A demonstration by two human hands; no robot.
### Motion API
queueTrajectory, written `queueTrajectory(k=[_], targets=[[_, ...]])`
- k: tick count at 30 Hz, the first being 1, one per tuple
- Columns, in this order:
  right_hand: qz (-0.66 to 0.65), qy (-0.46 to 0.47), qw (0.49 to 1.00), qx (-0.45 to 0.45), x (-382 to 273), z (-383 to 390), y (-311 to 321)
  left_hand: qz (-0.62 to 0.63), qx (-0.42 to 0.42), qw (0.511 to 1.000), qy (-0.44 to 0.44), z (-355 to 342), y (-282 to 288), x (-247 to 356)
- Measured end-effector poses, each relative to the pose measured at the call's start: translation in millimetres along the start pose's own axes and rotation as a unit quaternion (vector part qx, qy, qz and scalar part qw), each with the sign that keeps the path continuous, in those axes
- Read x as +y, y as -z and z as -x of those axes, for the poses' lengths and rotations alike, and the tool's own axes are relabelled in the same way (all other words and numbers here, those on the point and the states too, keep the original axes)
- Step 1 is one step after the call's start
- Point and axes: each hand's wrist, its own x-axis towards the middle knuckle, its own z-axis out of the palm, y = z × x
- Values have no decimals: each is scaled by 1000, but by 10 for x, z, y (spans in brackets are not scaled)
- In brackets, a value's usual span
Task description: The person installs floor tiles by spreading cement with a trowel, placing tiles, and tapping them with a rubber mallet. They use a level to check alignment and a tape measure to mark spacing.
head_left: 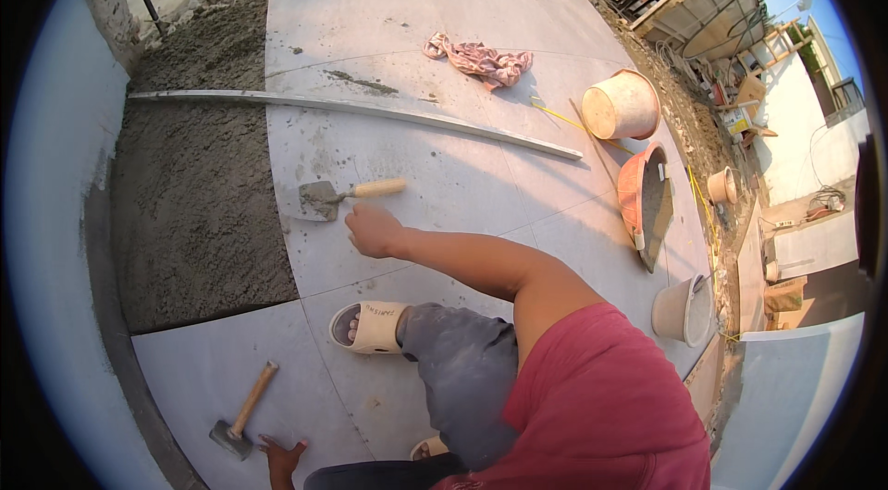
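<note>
The trowel point(320, 201), blade smeared grey, handle pale wood, lies near the tiled floor's point(398, 9) left edge, beside the mortar bed point(194, 203). The right hand point(375, 231) reaches across, curled narrow, just beside its handle; the left hand point(281, 460) spreads its fingers near the mallet point(246, 416).

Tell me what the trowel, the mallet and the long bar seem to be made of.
Trowel: probably a metal blade, thin and flat under grey smears; its smooth, pale tan handle looks like wood.
Mallet: the brownish handle suggests wood; the dull, dark block head could be rubber or metal.
Long bar: likely metal, judging by its slim, crisp edges and pale grey, smudged surface.
</note>
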Motion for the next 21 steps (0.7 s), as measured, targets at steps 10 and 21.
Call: queueTrajectory(k=[10, 21], targets=[[-97, -410, 903, -85, 1120, 2766, -565, -235, 55, 945, -220, -1573, -473, -1178], [-61, -429, 864, -255, 1649, 5577, -2538, -243, -91, 945, -201, -1495, -651, -550]])
